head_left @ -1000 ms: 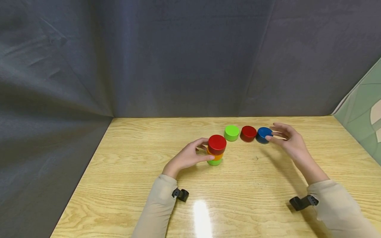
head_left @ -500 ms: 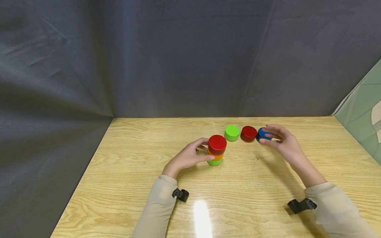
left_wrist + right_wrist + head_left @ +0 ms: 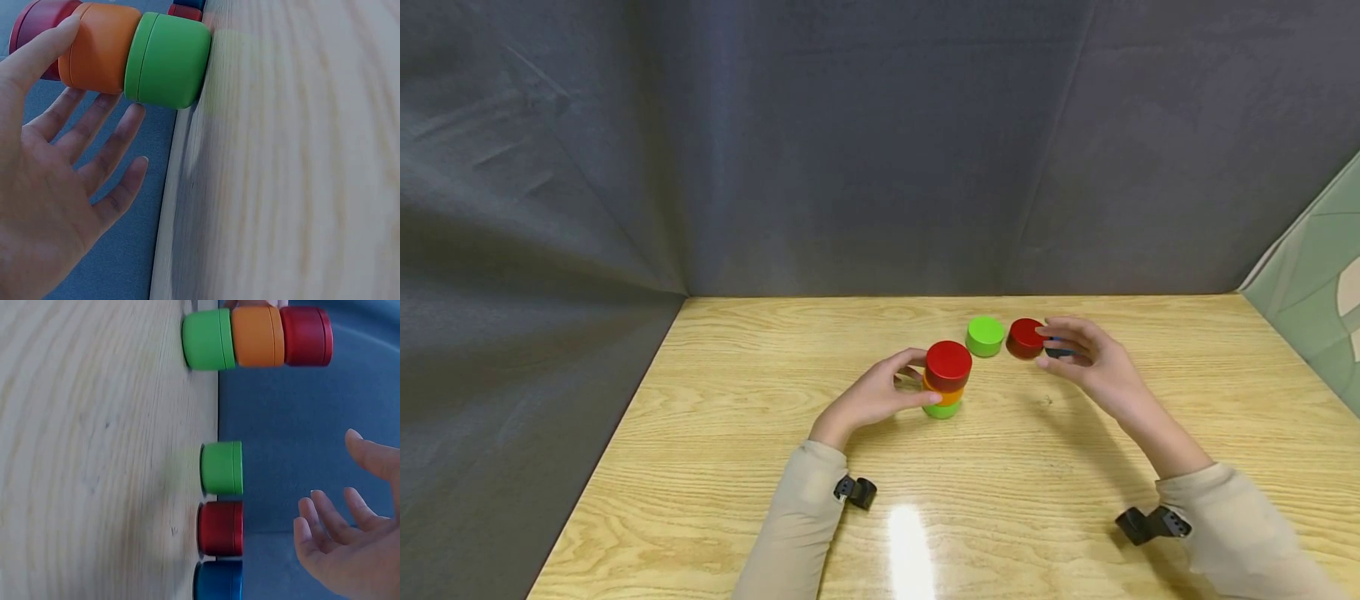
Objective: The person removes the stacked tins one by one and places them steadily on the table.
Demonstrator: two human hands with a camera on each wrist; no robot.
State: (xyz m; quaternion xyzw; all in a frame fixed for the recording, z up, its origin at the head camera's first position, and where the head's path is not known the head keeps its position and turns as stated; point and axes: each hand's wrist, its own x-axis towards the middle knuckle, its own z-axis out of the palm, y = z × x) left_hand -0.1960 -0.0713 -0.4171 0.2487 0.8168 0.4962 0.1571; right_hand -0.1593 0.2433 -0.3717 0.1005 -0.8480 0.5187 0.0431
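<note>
- Centre of the head view, and here's the left hand (image 3: 874, 393), thumb and fingers curled about the orange cylinder (image 3: 257, 336), a pinch on the middle of a three-high stack!
- That stack stands upright on the wooden table (image 3: 1000, 500): the lower green cylinder (image 3: 170, 60) at the base, orange in between, the top red cylinder (image 3: 948, 365) as the crown.
- In the left wrist view, upper left, the thumb lies against the orange side, and the little finger hangs free, away from the stack.
- Over to the right of centre, the right hand (image 3: 1101, 367): fingers spread and lightly bent, nothing in its grasp, masking much of the blue cylinder (image 3: 217, 581).
- The right wrist view settles it: a clear gap between that hand and the row below.
- And what a row, just above centre right: the loose green cylinder (image 3: 985, 337), the loose red cylinder (image 3: 1026, 338), then blue, neighbours with slim gaps.
- Blue is cut off by the bottom edge of the right wrist view.
- Grey cloth (image 3: 865, 150) fills the top of the head view; a pale green panel (image 3: 1315, 267) edges in at far right.
</note>
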